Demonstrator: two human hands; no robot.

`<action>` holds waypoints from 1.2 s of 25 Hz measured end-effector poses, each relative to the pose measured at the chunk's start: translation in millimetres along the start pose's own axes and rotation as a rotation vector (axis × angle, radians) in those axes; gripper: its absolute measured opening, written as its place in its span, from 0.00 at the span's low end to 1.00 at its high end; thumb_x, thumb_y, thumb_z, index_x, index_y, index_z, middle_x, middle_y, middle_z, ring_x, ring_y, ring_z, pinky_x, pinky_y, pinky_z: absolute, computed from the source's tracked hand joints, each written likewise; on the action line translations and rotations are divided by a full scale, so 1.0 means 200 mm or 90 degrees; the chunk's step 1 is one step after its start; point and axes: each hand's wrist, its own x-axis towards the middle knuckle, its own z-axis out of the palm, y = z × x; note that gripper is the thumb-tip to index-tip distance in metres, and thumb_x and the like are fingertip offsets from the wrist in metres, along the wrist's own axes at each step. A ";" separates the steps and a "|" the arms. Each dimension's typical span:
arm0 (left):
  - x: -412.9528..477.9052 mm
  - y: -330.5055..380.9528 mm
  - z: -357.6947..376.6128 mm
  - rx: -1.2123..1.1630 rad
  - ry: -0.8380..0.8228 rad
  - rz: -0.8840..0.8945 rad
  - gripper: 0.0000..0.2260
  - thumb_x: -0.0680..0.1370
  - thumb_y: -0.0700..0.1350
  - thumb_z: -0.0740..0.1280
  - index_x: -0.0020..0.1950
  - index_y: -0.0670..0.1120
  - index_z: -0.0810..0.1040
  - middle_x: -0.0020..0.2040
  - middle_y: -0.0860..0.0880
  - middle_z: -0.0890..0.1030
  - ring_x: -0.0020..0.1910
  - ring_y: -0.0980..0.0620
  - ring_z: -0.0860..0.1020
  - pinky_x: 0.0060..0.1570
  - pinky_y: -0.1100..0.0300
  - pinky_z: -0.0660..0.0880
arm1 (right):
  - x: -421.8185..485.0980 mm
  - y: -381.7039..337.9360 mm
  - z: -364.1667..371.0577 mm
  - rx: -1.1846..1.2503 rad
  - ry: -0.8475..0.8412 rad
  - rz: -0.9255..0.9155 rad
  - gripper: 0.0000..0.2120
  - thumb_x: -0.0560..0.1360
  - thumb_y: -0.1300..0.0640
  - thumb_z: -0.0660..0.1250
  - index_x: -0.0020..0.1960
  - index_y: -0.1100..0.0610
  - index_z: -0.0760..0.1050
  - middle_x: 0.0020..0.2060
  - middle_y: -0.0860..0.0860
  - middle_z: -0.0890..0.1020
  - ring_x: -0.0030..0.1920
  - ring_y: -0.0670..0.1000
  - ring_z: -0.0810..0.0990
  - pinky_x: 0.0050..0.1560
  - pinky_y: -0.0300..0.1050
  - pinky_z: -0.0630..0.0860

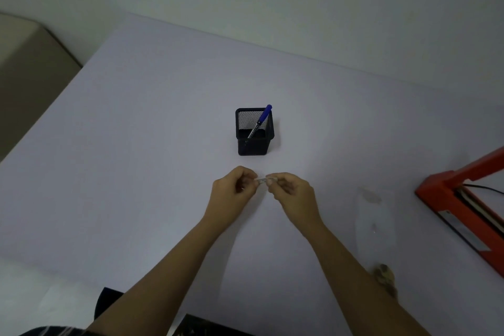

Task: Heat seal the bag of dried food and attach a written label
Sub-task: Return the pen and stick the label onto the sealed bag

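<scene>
A small pale label [261, 181] is pinched at its 2 ends by the left hand [234, 188] and the right hand [291, 188] over the table [136, 172]; any writing on it is too small to be read. Behind them, 1 blue marker [262, 118] is leaned in a black mesh holder [252, 144]. To the right, the clear bag [373, 215] is laid flat and barely made out, with brown food [384, 275] at its near end, and the red sealer [458, 199] is cut off by the frame.

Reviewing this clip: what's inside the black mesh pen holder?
A single blue marker leans in the pen holder, its cap sticking out past the far right corner. Its lower end is hidden behind the front wall.
</scene>
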 end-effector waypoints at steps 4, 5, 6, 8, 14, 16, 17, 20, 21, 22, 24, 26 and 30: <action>-0.07 0.12 -0.07 -0.050 0.037 0.021 0.05 0.75 0.40 0.68 0.47 0.50 0.78 0.38 0.58 0.79 0.39 0.64 0.76 0.39 0.75 0.73 | -0.09 -0.18 -0.01 0.168 -0.014 0.035 0.06 0.75 0.60 0.65 0.49 0.54 0.80 0.42 0.50 0.85 0.43 0.47 0.83 0.46 0.39 0.80; -0.08 0.14 -0.08 -0.052 0.049 0.029 0.06 0.75 0.40 0.68 0.48 0.50 0.79 0.39 0.58 0.79 0.40 0.64 0.77 0.40 0.74 0.73 | -0.11 -0.21 -0.01 0.201 -0.010 0.047 0.06 0.75 0.61 0.65 0.50 0.56 0.79 0.42 0.51 0.85 0.43 0.47 0.84 0.45 0.38 0.80; -0.09 0.15 -0.08 -0.052 0.063 0.040 0.07 0.75 0.40 0.68 0.49 0.51 0.79 0.40 0.59 0.79 0.41 0.64 0.77 0.41 0.75 0.73 | -0.13 -0.23 0.00 0.227 -0.002 0.058 0.07 0.75 0.61 0.65 0.51 0.57 0.79 0.42 0.52 0.85 0.43 0.47 0.84 0.44 0.37 0.79; -0.12 0.17 -0.09 -0.043 0.090 0.070 0.08 0.75 0.40 0.67 0.52 0.51 0.79 0.43 0.63 0.78 0.44 0.67 0.77 0.43 0.77 0.72 | -0.16 -0.27 0.01 0.265 0.015 0.076 0.07 0.75 0.61 0.66 0.52 0.57 0.78 0.42 0.53 0.85 0.43 0.47 0.84 0.42 0.35 0.79; -0.17 0.18 -0.10 -0.062 0.121 0.092 0.09 0.75 0.40 0.68 0.51 0.51 0.80 0.44 0.61 0.80 0.46 0.63 0.79 0.46 0.74 0.74 | -0.22 -0.31 0.04 0.319 0.008 0.106 0.08 0.76 0.59 0.64 0.54 0.56 0.78 0.45 0.53 0.85 0.46 0.49 0.84 0.45 0.36 0.79; -0.16 0.19 -0.12 -0.118 0.114 0.031 0.08 0.75 0.40 0.67 0.49 0.51 0.81 0.44 0.55 0.83 0.44 0.58 0.80 0.46 0.69 0.77 | -0.23 -0.30 0.02 0.318 -0.029 0.114 0.09 0.78 0.59 0.61 0.54 0.54 0.78 0.48 0.51 0.84 0.47 0.48 0.83 0.46 0.37 0.79; -0.16 0.19 -0.13 -0.142 0.107 0.002 0.08 0.75 0.40 0.67 0.49 0.51 0.81 0.44 0.53 0.83 0.43 0.56 0.80 0.45 0.66 0.77 | -0.23 -0.30 0.02 0.305 -0.039 0.110 0.09 0.78 0.59 0.61 0.54 0.53 0.78 0.49 0.50 0.83 0.48 0.48 0.83 0.47 0.37 0.78; -0.15 0.20 -0.16 -0.154 0.090 -0.028 0.07 0.75 0.40 0.67 0.49 0.50 0.82 0.43 0.51 0.84 0.42 0.56 0.81 0.45 0.64 0.78 | -0.24 -0.30 0.00 0.298 -0.051 0.099 0.10 0.77 0.61 0.63 0.53 0.52 0.78 0.49 0.50 0.83 0.47 0.47 0.83 0.48 0.36 0.78; -0.15 0.20 -0.16 -0.155 0.085 -0.029 0.07 0.75 0.40 0.67 0.49 0.50 0.82 0.43 0.51 0.84 0.42 0.55 0.81 0.45 0.64 0.78 | -0.24 -0.30 -0.01 0.308 -0.051 0.098 0.10 0.76 0.62 0.63 0.53 0.52 0.79 0.48 0.50 0.83 0.47 0.47 0.83 0.48 0.36 0.78; -0.15 0.20 -0.16 -0.161 0.082 -0.032 0.07 0.75 0.40 0.67 0.49 0.49 0.82 0.43 0.51 0.84 0.42 0.54 0.81 0.46 0.63 0.79 | -0.24 -0.30 -0.01 0.319 -0.049 0.097 0.10 0.76 0.63 0.63 0.53 0.52 0.79 0.48 0.50 0.84 0.46 0.47 0.83 0.47 0.36 0.78; -0.15 0.20 -0.16 -0.171 0.080 -0.046 0.07 0.75 0.40 0.67 0.49 0.49 0.82 0.44 0.50 0.84 0.43 0.53 0.81 0.47 0.61 0.79 | -0.24 -0.30 -0.02 0.346 -0.049 0.098 0.10 0.75 0.64 0.63 0.51 0.52 0.78 0.46 0.49 0.84 0.46 0.48 0.83 0.47 0.36 0.79; -0.15 0.20 -0.16 -0.175 0.079 -0.059 0.07 0.75 0.40 0.67 0.50 0.48 0.82 0.44 0.50 0.84 0.42 0.53 0.80 0.46 0.62 0.78 | -0.25 -0.31 -0.03 0.381 -0.060 0.103 0.10 0.75 0.65 0.63 0.51 0.53 0.78 0.44 0.48 0.85 0.46 0.48 0.83 0.46 0.36 0.79; -0.16 0.21 -0.16 -0.197 0.072 -0.062 0.07 0.75 0.39 0.68 0.49 0.48 0.82 0.43 0.49 0.84 0.41 0.52 0.80 0.45 0.60 0.78 | -0.25 -0.31 -0.03 0.435 -0.084 0.115 0.11 0.76 0.66 0.61 0.51 0.54 0.78 0.43 0.48 0.85 0.45 0.47 0.83 0.45 0.35 0.78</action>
